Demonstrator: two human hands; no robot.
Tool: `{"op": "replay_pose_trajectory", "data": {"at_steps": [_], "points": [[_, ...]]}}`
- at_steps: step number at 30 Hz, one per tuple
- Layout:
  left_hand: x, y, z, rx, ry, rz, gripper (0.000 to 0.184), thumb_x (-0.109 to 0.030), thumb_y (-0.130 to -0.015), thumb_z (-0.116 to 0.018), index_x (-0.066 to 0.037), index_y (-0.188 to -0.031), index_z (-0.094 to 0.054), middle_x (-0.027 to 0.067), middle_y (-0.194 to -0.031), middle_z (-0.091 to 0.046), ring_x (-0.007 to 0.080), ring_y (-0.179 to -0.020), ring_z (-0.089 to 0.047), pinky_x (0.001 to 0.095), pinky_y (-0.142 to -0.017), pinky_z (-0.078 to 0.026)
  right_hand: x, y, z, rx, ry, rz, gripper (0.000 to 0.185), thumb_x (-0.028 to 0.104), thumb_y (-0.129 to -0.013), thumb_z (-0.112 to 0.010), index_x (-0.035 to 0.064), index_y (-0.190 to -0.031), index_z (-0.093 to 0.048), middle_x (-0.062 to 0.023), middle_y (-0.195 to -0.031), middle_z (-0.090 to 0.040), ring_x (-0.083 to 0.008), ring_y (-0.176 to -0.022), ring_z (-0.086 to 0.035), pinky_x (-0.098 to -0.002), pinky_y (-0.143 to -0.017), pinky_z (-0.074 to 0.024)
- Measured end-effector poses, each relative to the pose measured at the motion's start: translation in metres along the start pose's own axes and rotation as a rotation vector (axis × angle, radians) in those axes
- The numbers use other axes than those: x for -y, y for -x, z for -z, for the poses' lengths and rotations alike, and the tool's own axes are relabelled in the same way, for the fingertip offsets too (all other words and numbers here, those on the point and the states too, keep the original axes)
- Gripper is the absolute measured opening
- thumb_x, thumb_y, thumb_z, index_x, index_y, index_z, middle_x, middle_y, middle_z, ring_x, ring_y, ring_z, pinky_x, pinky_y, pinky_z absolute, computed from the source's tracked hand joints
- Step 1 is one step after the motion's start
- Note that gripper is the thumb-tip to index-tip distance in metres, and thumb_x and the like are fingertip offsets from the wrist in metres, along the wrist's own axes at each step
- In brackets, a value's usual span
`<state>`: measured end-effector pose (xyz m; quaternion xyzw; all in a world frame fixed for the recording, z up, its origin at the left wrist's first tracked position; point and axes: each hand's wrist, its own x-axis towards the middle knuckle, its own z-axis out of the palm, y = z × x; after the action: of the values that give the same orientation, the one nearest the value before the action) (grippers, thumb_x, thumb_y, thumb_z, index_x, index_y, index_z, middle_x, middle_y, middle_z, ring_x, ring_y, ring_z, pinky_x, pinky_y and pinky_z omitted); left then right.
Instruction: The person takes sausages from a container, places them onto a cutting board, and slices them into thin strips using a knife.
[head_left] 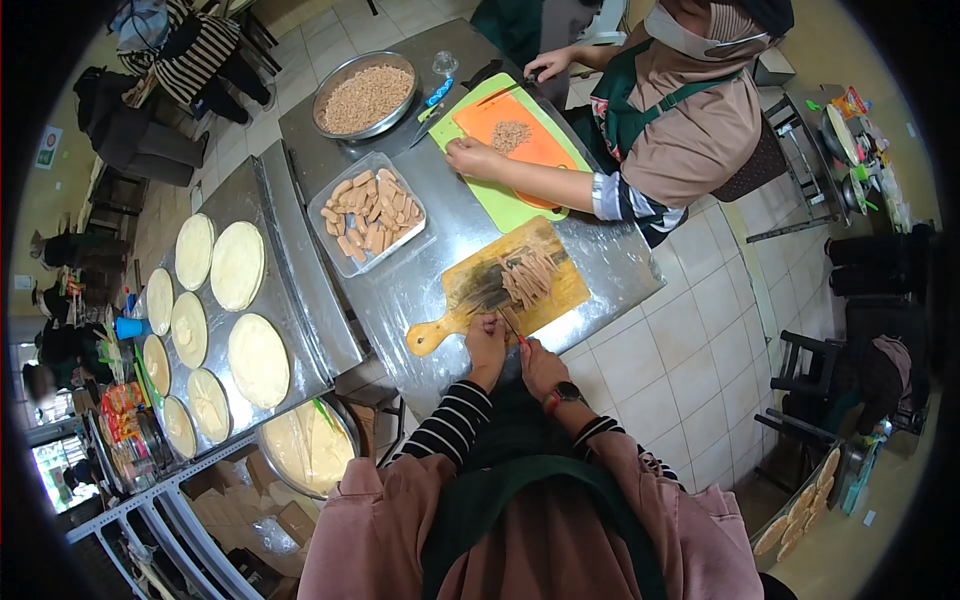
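My right hand [543, 368] is closed round the red handle of a knife [513, 326], its blade reaching onto the near edge of a wooden cutting board [465, 287]. Beside the blade, my left hand [486, 338] has its fingertips pressed together on a piece of sausage [489, 321], mostly covered by the fingers. A pile of sausage strips [528, 277] lies on the board just beyond my hands. Further left, a clear plastic tub [411, 234] holds several sausages.
Opposite, a co-worker [690, 130] leans over an orange cutting board [545, 165] with chopped bits, laid on a green board [487, 195]. A metal bowl [318, 110] of diced pieces stands at the back. Several flat dough rounds [238, 266] cover the left table.
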<state>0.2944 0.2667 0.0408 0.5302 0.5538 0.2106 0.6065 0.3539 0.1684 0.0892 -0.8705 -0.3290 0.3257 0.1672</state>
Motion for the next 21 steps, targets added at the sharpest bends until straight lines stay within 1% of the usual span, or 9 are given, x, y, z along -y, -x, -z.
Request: {"op": "replay_pose_trajectory", "data": {"at_steps": [2, 5, 7, 9, 11, 15, 17, 19, 21], "points": [[0.005, -0.003, 0.001, 0.022, 0.023, -0.029, 0.009, -0.006, -0.079, -0.058, 0.001, -0.084, -0.053, 0.0065, -0.064, -0.057, 0.0109, -0.052, -0.054, 0.0239, -0.047, -0.045, 0.001, -0.003, -0.002, -0.004, 0.005, -0.004, 0.034, 0.033, -0.091, -0.03, 0.0027, -0.09, -0.047, -0.0221, -0.072, -0.059, -0.039, -0.068, -0.058, -0.0481, -0.062, -0.0457], [-0.005, 0.0, 0.002, 0.023, 0.019, 0.002, 0.009, -0.005, -0.079, -0.058, 0.001, -0.083, -0.053, 0.0068, -0.065, -0.057, 0.0109, -0.052, -0.054, 0.0238, -0.048, -0.045, 0.002, -0.006, -0.001, 0.02, -0.019, -0.017, 0.036, 0.033, -0.091, -0.028, 0.0019, -0.09, -0.046, -0.0247, -0.072, -0.058, -0.0414, -0.068, -0.056, -0.0495, -0.06, -0.0449], [-0.002, -0.001, 0.001, 0.032, 0.028, -0.014, 0.01, -0.007, -0.08, -0.058, 0.0, -0.084, -0.052, 0.0061, -0.065, -0.056, 0.0107, -0.053, -0.054, 0.0236, -0.047, -0.045, 0.002, -0.01, -0.004, 0.044, 0.001, -0.033, 0.035, 0.033, -0.09, -0.031, 0.002, -0.091, -0.047, -0.0229, -0.073, -0.059, -0.0394, -0.071, -0.058, -0.0485, -0.063, -0.0456], [-0.001, -0.001, 0.002, 0.042, 0.034, -0.032, 0.011, -0.009, -0.081, -0.058, 0.0, -0.085, -0.052, 0.0054, -0.066, -0.056, 0.0105, -0.053, -0.053, 0.0233, -0.047, -0.046, 0.003, -0.01, -0.005, 0.049, 0.0, -0.042, 0.035, 0.033, -0.09, -0.031, 0.0019, -0.091, -0.047, -0.023, -0.073, -0.059, -0.0396, -0.072, -0.058, -0.0487, -0.063, -0.0456], [-0.003, -0.002, 0.001, 0.031, -0.036, 0.0, 0.011, -0.008, -0.081, -0.057, 0.0, -0.085, -0.052, 0.0055, -0.066, -0.056, 0.0104, -0.053, -0.054, 0.0234, -0.047, -0.047, 0.003, -0.01, -0.002, 0.045, 0.002, -0.047, 0.035, 0.033, -0.09, -0.032, 0.0019, -0.091, -0.047, -0.0232, -0.074, -0.059, -0.0398, -0.072, -0.058, -0.0488, -0.063, -0.0456], [0.0, -0.004, 0.004, 0.031, -0.031, -0.035, 0.011, -0.009, -0.081, -0.057, 0.0, -0.085, -0.052, 0.0057, -0.067, -0.056, 0.0107, -0.053, -0.054, 0.0237, -0.048, -0.047, -0.005, 0.004, -0.006, 0.022, 0.046, -0.043, 0.033, 0.033, -0.089, -0.035, 0.0029, -0.092, -0.047, -0.0223, -0.073, -0.059, -0.0387, -0.069, -0.058, -0.0485, -0.061, -0.046], [-0.007, 0.0, 0.002, -0.014, 0.028, 0.007, 0.014, -0.012, -0.08, -0.06, 0.001, -0.08, -0.055, 0.0061, -0.062, -0.058, 0.01, -0.05, -0.054, 0.023, -0.046, -0.044, -0.018, 0.013, -0.007, 0.025, 0.086, -0.05, 0.032, 0.033, -0.089, -0.035, 0.0036, -0.092, -0.046, -0.022, -0.073, -0.059, -0.0383, -0.067, -0.059, -0.0485, -0.059, -0.0461], [-0.006, 0.0, 0.001, -0.014, 0.035, 0.002, 0.014, -0.012, -0.08, -0.06, 0.001, -0.08, -0.054, 0.006, -0.062, -0.058, 0.0099, -0.05, -0.054, 0.0228, -0.046, -0.044, -0.021, 0.019, -0.003, -0.011, 0.147, -0.023, 0.031, 0.034, -0.089, -0.036, 0.0045, -0.093, -0.045, -0.0214, -0.073, -0.059, -0.0372, -0.064, -0.059, -0.0484, -0.057, -0.046], [-0.008, 0.001, 0.001, -0.018, 0.042, -0.001, 0.014, -0.012, -0.08, -0.06, 0.001, -0.08, -0.054, 0.0059, -0.062, -0.058, 0.0097, -0.05, -0.054, 0.0227, -0.046, -0.043, -0.021, 0.018, 0.0, -0.021, 0.127, -0.026, 0.03, 0.033, -0.089, -0.035, 0.0047, -0.093, -0.045, -0.0215, -0.072, -0.059, -0.0379, -0.064, -0.058, -0.0488, -0.058, -0.0457]]}}
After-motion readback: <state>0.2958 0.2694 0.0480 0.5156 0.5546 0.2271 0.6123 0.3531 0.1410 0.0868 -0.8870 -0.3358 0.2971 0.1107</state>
